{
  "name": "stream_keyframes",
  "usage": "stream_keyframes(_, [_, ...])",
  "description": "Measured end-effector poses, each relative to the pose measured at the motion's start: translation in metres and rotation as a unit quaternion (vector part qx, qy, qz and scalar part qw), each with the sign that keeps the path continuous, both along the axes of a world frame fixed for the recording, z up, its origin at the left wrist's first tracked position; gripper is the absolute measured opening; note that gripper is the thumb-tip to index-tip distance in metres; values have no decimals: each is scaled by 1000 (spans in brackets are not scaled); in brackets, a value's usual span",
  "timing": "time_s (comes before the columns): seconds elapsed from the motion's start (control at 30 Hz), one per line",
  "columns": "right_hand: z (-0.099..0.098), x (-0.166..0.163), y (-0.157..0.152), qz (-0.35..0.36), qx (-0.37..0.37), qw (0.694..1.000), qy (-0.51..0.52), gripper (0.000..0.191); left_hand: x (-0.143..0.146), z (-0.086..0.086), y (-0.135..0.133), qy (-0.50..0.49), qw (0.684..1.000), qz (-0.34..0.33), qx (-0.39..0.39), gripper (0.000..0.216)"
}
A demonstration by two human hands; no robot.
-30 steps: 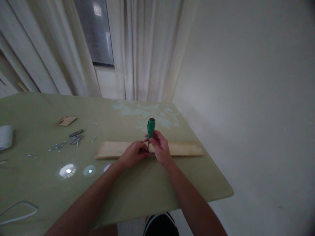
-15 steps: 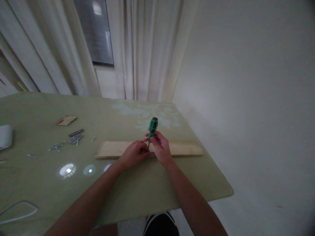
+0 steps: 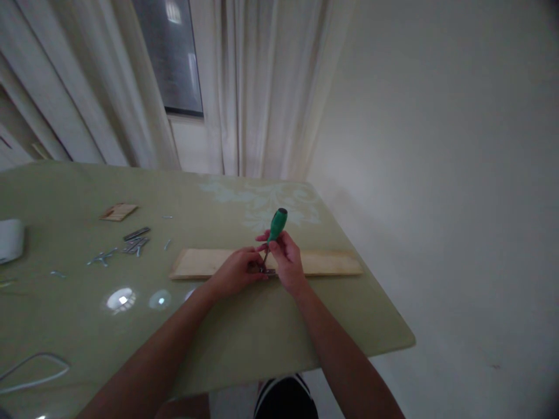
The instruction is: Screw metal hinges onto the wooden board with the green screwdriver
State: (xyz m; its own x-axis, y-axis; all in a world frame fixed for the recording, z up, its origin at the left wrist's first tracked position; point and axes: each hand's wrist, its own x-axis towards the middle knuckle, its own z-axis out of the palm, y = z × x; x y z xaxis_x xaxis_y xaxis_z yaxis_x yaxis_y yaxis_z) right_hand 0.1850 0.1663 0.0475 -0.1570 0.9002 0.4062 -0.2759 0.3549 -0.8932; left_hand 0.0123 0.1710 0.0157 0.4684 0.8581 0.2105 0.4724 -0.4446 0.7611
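A pale wooden board [image 3: 332, 263] lies across the table near its right end. My right hand [image 3: 288, 262] is closed around a screwdriver [image 3: 278, 224] with a green handle and dark end cap, which leans to the right. The screwdriver's shaft runs down to a small metal plate [image 3: 271, 272] at the board's near edge. Resting on the board, my left hand [image 3: 238, 269] pinches the plate's left side beside the shaft's tip. Whether a screw sits under the tip is too small to tell.
Left of the board lie several metal strips [image 3: 137, 234] and loose screws [image 3: 102, 257]. A small wooden piece [image 3: 119, 212] sits behind them. At the far left are a white object [image 3: 11, 240] and a pale cable [image 3: 43, 381]. A wall [image 3: 437, 174] rises beyond the table's right edge.
The screwdriver's handle has tipped to the right and turned in my right hand. My left hand stays at the plate, and the board lies as before.
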Motion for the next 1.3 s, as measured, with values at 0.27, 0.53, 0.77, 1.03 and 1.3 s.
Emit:
stream_keyframes(0.27, [-5,1,4,-30,-19,999,9,35,-1,4,-1,9,1000,-3,8,23])
stream_keyframes(0.53, [0,-1,1,10,-15,1000,25,33,-2,1,0,-12,1000,-1,-14,25])
stream_keyframes(0.77, [-8,1,6,-47,-16,999,-1,35,-5,5,1,-51,997,-27,-49,30])
stream_keyframes(1.03, [-3,-2,3,13,13,999,39,32,-1,-3,2,-48,998,19,-42,33])
stream_keyframes(1.3, [-8,-1,6,-22,-4,999,34,34,1,3,-2,-27,999,38,-25,31])
